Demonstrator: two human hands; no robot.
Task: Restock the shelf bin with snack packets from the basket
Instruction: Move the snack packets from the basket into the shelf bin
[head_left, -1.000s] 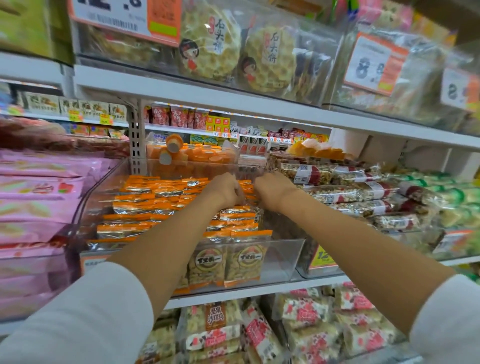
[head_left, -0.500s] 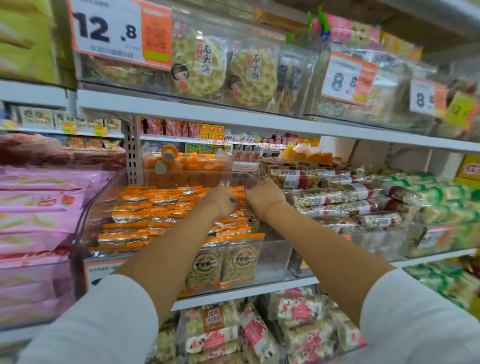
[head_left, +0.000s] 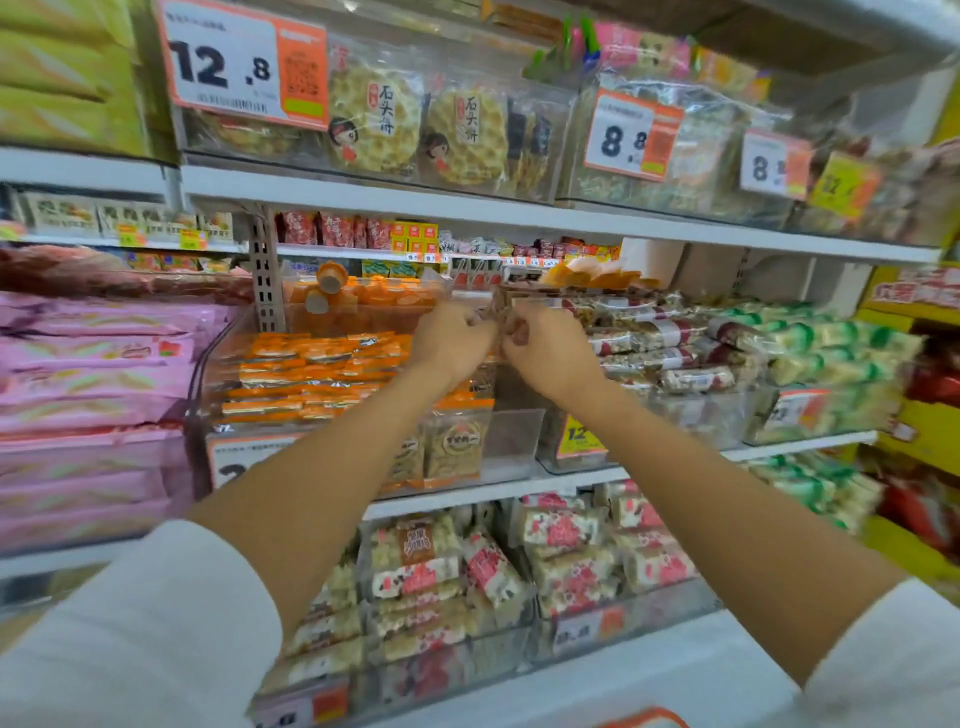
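**A:** Head view, then. Where are our hands?

**B:** Both are up over the far right corner of the clear bin (head_left: 514, 441), close together and nearly touching. Our right hand (head_left: 545, 358) has its fingers curled on a small crinkly snack packet (head_left: 500, 314). Our left hand (head_left: 449, 340) shows only its back, so we cannot tell whether it pinches the same packet. The picture is smeared there.

**A:** And the stock?

**B:** Orange packets (head_left: 311, 374) lie in flat rows from 9 o'clock of the left hand out to the bin's left wall. A few upright packets (head_left: 452, 452) stand at the front, at 6 o'clock of the hands, with bare bin floor at their 3 o'clock. We cannot make out the basket.

**A:** What could go wrong from here?

**B:** We judge three things.
- That corner sits hard against the next bin of red-banded bars (head_left: 649, 358) at 3 o'clock. A packet let go a little wide would land among those or slip between the two bins.
- Our forearms cross right over the upright packets, so pulling back low could knock them flat.
- The rows look loosely piled. Pushing a new packet in from the corner could shove them toward 9 o'clock and out of line.
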